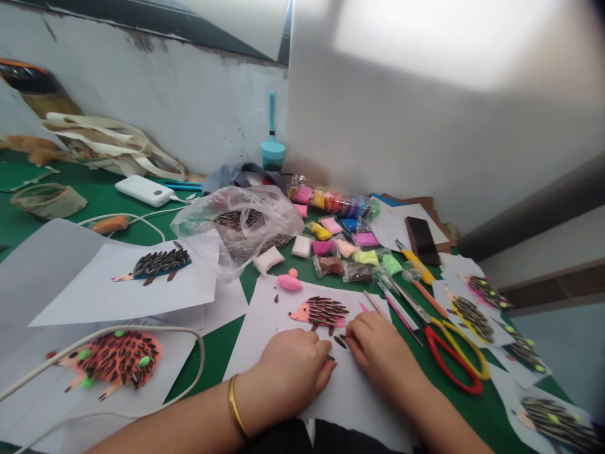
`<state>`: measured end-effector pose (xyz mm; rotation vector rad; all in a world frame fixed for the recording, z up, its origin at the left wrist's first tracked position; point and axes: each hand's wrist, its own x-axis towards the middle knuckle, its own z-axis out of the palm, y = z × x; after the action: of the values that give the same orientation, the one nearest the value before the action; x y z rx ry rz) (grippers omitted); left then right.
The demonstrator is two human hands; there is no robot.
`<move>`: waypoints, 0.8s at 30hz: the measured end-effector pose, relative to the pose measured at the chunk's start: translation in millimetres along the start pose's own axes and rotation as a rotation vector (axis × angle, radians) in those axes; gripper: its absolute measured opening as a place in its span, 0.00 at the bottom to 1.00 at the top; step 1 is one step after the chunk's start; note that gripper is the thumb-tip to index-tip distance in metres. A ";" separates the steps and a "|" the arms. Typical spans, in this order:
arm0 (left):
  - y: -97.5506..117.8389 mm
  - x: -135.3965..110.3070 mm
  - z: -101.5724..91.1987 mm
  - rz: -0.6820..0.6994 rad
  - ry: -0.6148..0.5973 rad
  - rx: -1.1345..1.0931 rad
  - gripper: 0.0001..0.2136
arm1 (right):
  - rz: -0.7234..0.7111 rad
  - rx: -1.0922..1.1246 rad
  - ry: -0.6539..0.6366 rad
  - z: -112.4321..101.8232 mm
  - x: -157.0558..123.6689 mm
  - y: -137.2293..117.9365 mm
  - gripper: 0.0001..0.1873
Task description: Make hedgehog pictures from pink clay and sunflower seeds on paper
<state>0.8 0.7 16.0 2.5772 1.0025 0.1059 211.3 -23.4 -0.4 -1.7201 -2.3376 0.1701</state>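
Hedgehog (326,312), pink and seed-studded, lies on the white sheet (255,321) just beyond both hands in the head view, its long axis running crosswise with the snout to the left, so the right hand (380,343) is nearer its tail end while the left hand (292,366) rests below its belly. From where I stand, the left hand's fingers are curled, a dark seed (331,358) showing at their tips, perhaps pinched; the right hand angles inward, fingertips drawn narrow beside loose seeds (339,342), and I cannot tell whether they hold anything.
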 end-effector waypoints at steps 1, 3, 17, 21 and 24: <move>-0.1 0.0 0.1 0.000 0.001 0.000 0.10 | -0.011 -0.003 0.009 -1.4 -0.5 -0.3 0.06; -0.3 -0.1 0.5 -0.003 0.004 0.002 0.10 | -0.018 0.007 0.033 -5.9 -1.2 -0.1 0.06; -1.4 -1.1 3.3 0.006 0.030 0.006 0.10 | -0.007 0.100 0.069 -10.4 12.8 2.5 0.09; -1.2 -1.2 3.2 0.009 0.027 0.005 0.10 | 0.009 0.065 0.105 -6.4 13.7 3.0 0.07; -1.2 -0.9 3.8 0.008 0.027 0.004 0.10 | -0.006 0.054 0.147 -4.1 14.1 4.4 0.08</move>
<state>0.1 -0.2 12.1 2.5897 1.0035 0.1406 212.4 -8.9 4.3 -1.6422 -2.2123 0.1011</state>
